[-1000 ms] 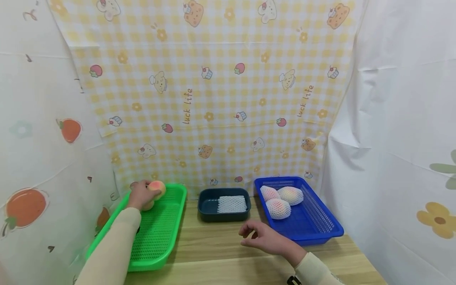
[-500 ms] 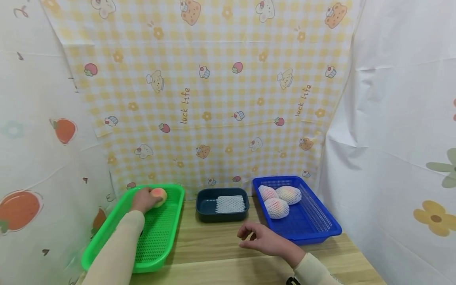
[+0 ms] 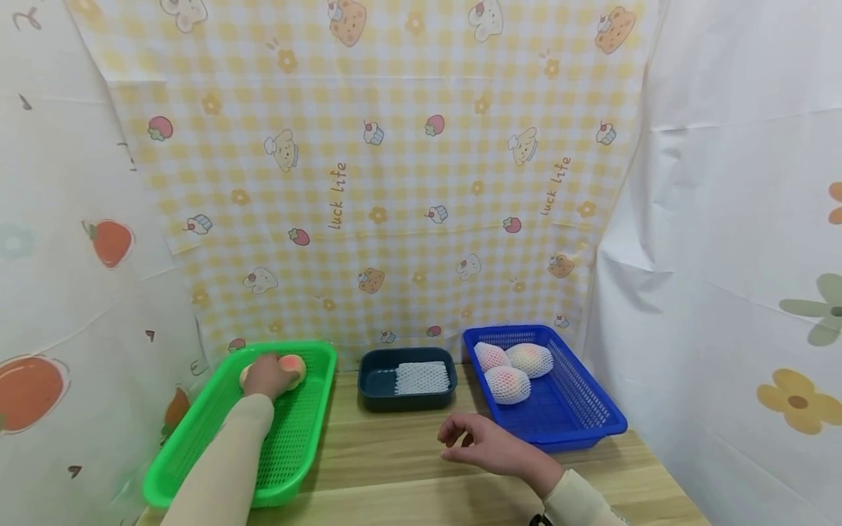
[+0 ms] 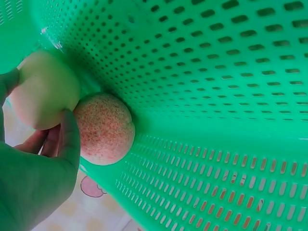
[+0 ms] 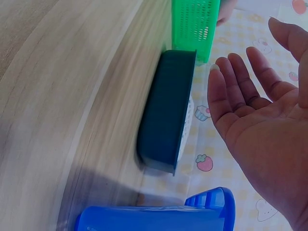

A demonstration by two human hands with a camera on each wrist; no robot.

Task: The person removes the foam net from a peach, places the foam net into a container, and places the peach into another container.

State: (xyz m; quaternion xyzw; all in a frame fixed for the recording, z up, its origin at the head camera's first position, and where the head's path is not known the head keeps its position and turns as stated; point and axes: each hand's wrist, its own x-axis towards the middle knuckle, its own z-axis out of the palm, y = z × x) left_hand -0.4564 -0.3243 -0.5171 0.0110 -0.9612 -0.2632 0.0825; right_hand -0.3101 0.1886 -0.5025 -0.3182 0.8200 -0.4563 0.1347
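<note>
My left hand (image 3: 268,378) reaches into the green basket (image 3: 332,365), with thumb and fingers round a pale peach (image 4: 45,91). Next to that one, a red-speckled peach (image 4: 105,129) lies against the basket's wall in the left wrist view; from the head it is mostly behind the hand. My right hand (image 3: 483,443) hovers over the table in front of the blue basket, fingers loosely bent and holding nothing. Inside the blue basket (image 3: 559,416) lie three fruits in white foam nets (image 3: 508,385), bunched at its back left.
Between the baskets stands a small dark teal tray (image 3: 378,381) with white foam netting (image 3: 422,378) in its right part. Everything stands on a wooden table (image 3: 381,467). A checked cloth (image 3: 395,183) hangs close behind, and white printed cloths hang at both sides.
The left hand has lowered the peach from above the green basket's back rim down into the basket. The right hand has hardly moved. The head view has shifted slightly.
</note>
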